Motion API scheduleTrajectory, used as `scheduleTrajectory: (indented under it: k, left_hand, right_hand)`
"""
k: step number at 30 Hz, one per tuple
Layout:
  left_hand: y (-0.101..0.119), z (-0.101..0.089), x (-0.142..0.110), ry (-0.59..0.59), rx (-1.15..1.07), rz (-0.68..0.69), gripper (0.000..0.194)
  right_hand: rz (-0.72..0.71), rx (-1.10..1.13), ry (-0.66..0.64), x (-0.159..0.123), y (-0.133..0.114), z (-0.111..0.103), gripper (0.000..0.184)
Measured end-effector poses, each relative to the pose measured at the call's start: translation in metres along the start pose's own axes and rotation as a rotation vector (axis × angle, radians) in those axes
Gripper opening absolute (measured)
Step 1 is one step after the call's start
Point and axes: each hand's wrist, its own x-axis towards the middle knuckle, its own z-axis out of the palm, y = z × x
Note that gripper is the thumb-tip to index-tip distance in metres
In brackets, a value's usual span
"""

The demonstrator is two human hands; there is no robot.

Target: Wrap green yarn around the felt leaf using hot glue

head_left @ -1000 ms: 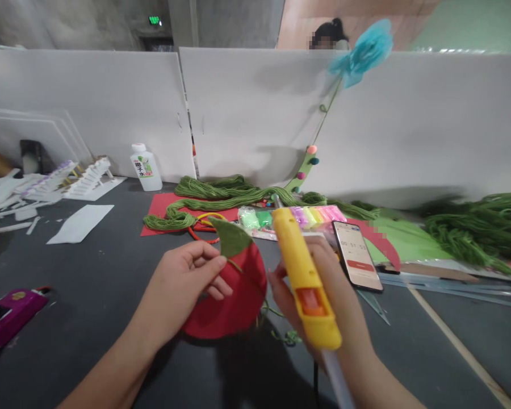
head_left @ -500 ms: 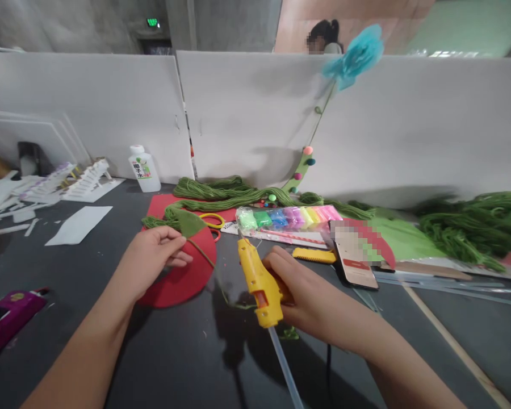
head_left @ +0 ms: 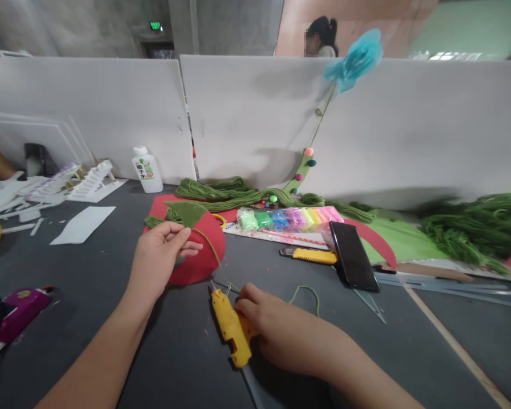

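The right hand (head_left: pixel 276 332), its fingers closed round the handle, has lowered the yellow glue gun (head_left: pixel 227 318) to the dark surface (head_left: pixel 174 358), so its nozzle now points away from the red disc (head_left: pixel 198 267). The left hand (head_left: pixel 155 255) still pinches green cord (head_left: pixel 212 245) over the disc, its other fingers loosely curled. The phone (head_left: pixel 353 255) has gone dark; the white bottle's (head_left: pixel 148 173) label reads "椰子水".
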Motion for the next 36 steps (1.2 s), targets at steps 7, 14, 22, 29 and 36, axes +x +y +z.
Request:
scheduleTrajectory:
  k: [7,14,22,29,36]
  left_hand:
    - [0.023,0.015,-0.036,-0.201,0.128,-0.047,0.018]
    - [0.03,0.022,-0.056,-0.266,0.197,-0.049,0.016]
    - [0.035,0.032,-0.073,-0.301,0.197,-0.063,0.012]
    - [0.033,0.032,-0.078,-0.311,0.287,-0.041,0.011]
    - [0.038,0.028,-0.072,-0.36,0.21,-0.148,0.016]
  right_hand:
    - [0.12,0.176,0.515,-0.001,-0.017,-0.029,0.007]
    - [0.177,0.31,0.829,0.003,-0.024,-0.02,0.008]
    - [0.14,0.121,0.909,0.0,-0.033,-0.017,0.007]
    - [0.198,0.494,0.804,-0.003,-0.04,-0.024,0.013]
    - [0.188,1.169,0.528,-0.012,-0.04,-0.038,0.01]
